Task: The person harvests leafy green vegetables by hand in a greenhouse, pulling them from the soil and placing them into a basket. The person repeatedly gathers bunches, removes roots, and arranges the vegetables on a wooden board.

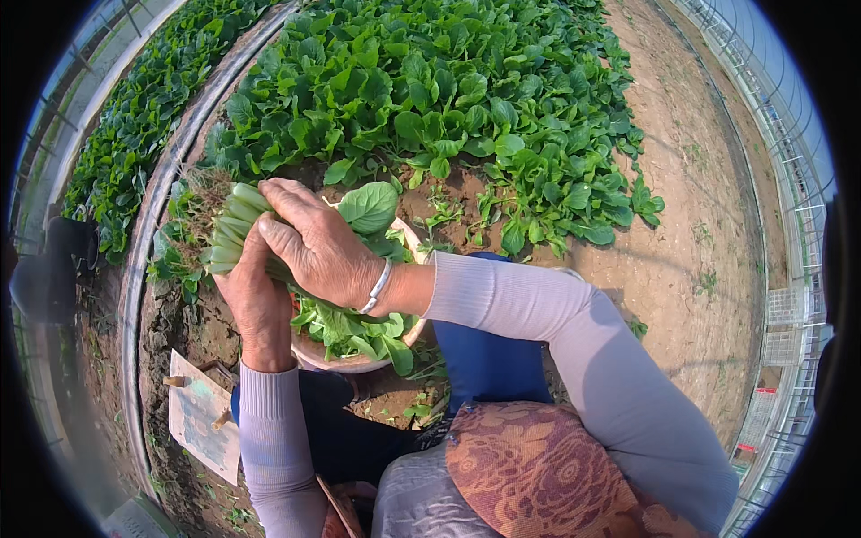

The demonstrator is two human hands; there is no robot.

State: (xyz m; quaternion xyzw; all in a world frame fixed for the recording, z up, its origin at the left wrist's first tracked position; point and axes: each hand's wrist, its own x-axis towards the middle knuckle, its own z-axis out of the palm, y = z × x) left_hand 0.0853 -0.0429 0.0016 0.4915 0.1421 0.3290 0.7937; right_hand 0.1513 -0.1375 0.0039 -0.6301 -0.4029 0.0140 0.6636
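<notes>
Both hands hold a bunch of leafy greens (232, 225), its pale stems and brown roots pointing left and its leaves to the right. My left hand (259, 302) grips the bunch from below and the near side, the fingers partly hidden. My right hand (323, 245), with a pale bangle at the wrist, lies over the top of the stems. Beneath and behind the hands is a round basin (343, 366) holding loose green leaves (356, 333). A large leaf (368, 207) stands up just past the right hand.
A dense bed of leafy greens (430, 81) grows ahead, with bare soil at its near edge. More plants with roots (178, 232) lie left of the bunch. A pale board (202, 417) rests at lower left beside a long hose-like strip (131, 302). A dirt path (679, 202) runs along the right.
</notes>
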